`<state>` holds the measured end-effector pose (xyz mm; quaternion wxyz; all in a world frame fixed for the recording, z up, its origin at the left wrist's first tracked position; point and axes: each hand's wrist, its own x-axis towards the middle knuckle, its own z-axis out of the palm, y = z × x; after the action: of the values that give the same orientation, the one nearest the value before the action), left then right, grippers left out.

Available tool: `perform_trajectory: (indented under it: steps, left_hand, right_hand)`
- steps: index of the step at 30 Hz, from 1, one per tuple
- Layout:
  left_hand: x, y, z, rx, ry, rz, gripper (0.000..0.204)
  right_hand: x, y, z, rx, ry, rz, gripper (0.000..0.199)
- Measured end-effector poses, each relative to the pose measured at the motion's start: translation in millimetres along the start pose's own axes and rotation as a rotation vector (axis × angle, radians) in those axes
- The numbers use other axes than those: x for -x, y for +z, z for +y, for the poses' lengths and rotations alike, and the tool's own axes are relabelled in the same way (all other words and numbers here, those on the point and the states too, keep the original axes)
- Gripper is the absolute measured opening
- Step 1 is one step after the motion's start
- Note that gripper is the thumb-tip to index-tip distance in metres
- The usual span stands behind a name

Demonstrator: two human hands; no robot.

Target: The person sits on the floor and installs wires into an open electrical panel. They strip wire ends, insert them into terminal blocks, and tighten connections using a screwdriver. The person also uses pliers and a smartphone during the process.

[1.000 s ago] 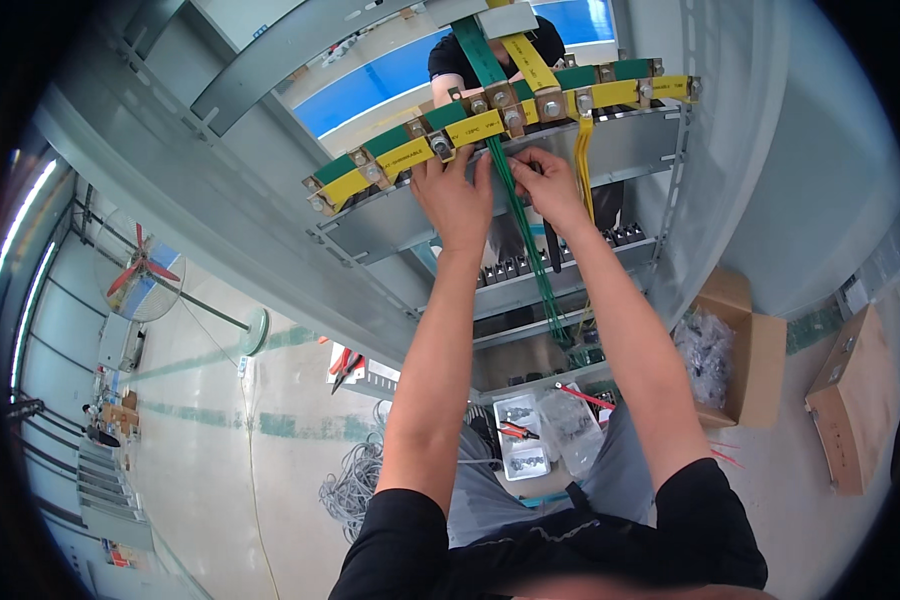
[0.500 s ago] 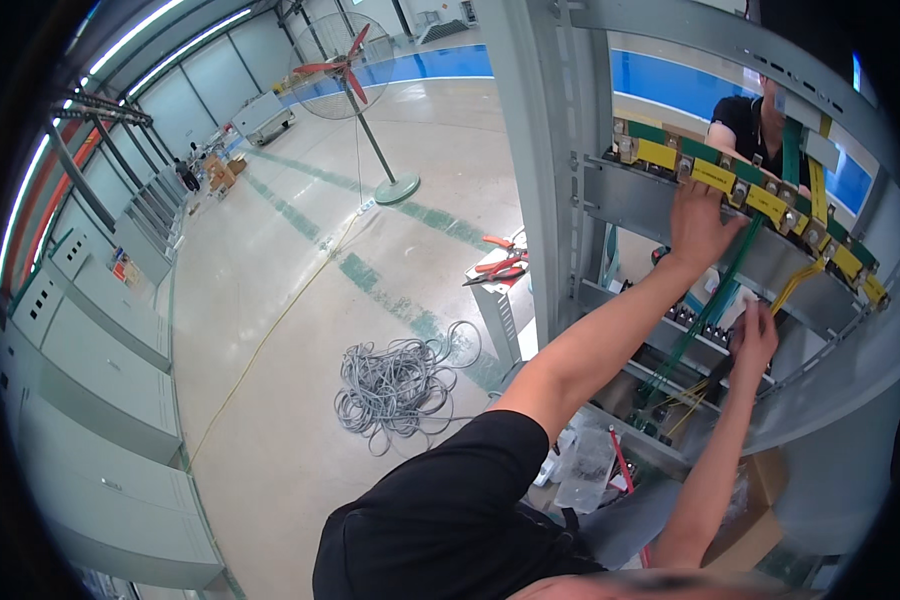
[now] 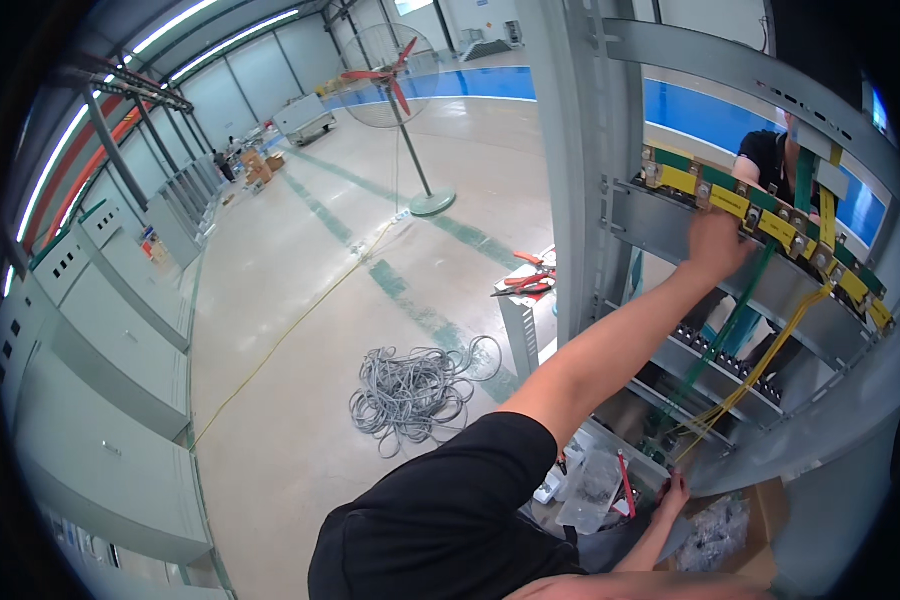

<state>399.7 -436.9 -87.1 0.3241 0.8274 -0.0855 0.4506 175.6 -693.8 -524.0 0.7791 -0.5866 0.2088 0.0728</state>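
My left hand is raised to the busbar, a row of yellow and green pieces with metal bolts, inside an open grey metal cabinet frame. Its fingers are curled at the bar's lower edge; whatever they grip is hidden. Green wires hang from the bar just right of that hand, and yellow wires drop from farther right. Low down, my right hand is beside the cabinet's bottom edge, near the lower ends of the wires. Its fingers are small and partly hidden, so their grip is unclear.
A clear plastic box and a red-handled tool lie below my left arm. Beside them stands a cardboard box. Pliers rest on a small stand. Coiled grey cable lies on the floor. Another person stands behind the cabinet.
My right hand has come down from the yellow wires to the cabinet's bottom edge. My left hand stays at the busbar, its fingers more curled. The view has shifted slightly.
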Motion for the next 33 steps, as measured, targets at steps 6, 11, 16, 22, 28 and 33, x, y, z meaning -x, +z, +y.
perform_trajectory:
  steps: [6,11,16,22,28,33]
  left_hand:
    - [-1,-4,0,0.024,0.069,0.082,0.039]
    - [2,4,1,0.018,0.08,0.048,0.04]
    - [1,1,-2,-0.089,0.048,-0.048,0.04]
    - [1,1,-1,-0.11,0.041,-0.045,0.041]
    - [8,9,-10,-0.166,0.224,0.153,0.041]
    - [4,9,-16,-0.132,0.239,0.153,0.039]
  right_hand:
    - [-32,-4,26,0.169,-0.029,0.038,0.038]
    - [-27,-3,29,0.122,-0.059,-0.024,0.038]
    - [-25,-3,24,0.127,-0.055,-0.016,0.035]
    - [-22,10,21,0.171,-0.092,-0.011,0.035]
    - [-19,13,17,0.175,-0.029,-0.016,0.03]
    - [-30,12,29,0.151,-0.074,-0.038,0.029]
